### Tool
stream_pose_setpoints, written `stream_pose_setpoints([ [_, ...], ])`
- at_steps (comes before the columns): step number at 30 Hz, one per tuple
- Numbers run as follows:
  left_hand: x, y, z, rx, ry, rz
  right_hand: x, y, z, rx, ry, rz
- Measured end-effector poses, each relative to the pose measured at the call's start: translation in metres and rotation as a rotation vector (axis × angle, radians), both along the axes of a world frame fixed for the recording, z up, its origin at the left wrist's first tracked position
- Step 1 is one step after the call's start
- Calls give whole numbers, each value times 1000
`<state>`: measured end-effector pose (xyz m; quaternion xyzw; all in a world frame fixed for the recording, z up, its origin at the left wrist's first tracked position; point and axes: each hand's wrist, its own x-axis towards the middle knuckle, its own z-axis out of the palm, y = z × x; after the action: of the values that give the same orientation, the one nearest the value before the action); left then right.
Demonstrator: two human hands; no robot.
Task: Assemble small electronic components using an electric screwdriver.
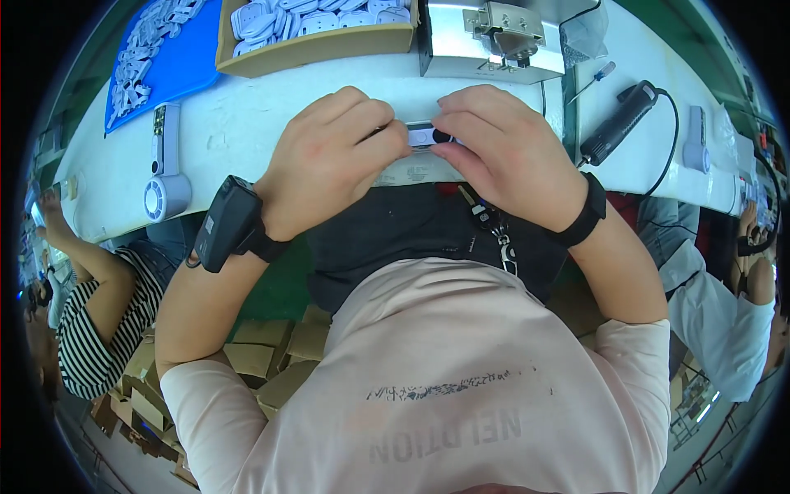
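Both hands meet over the near edge of the white table, gripping a narrow pale lavender plastic piece [420,137] between them. At its left end the fingers of my left hand [336,148] are curled closed. My right hand [512,148] pinches the other end between thumb and fingers, where a small dark round part [442,136] shows. Most of the piece is covered by my fingers, so its full shape is hidden. To the left of my left hand lies a pale handheld fan [166,165] with a round head.
Behind my hands stand a cardboard box [317,56] of white plastic parts and a metal fixture [494,43]. A blue tray [188,62] holds small pale parts. On the right lie a black electric screwdriver [619,123] with a cable and another pale fan [697,142]. People sit at both sides.
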<state>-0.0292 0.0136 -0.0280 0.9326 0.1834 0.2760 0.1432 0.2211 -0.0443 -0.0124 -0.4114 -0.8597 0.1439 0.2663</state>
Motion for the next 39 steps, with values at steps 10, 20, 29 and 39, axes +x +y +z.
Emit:
stream_pose_setpoints([
  [10,4,-10,-4,-73,-28,68,3,-2,0,-14,-20,-6],
  [20,2,-17,0,-728,-75,123,-6,-10,17,-171,-74,-94],
  [29,6,-24,-2,-799,-160,191,-5,-8,14,-13,-174,-53],
  [39,-1,-41,-6,-686,-118,100,-14,-35,15,-49,-163,-93],
])
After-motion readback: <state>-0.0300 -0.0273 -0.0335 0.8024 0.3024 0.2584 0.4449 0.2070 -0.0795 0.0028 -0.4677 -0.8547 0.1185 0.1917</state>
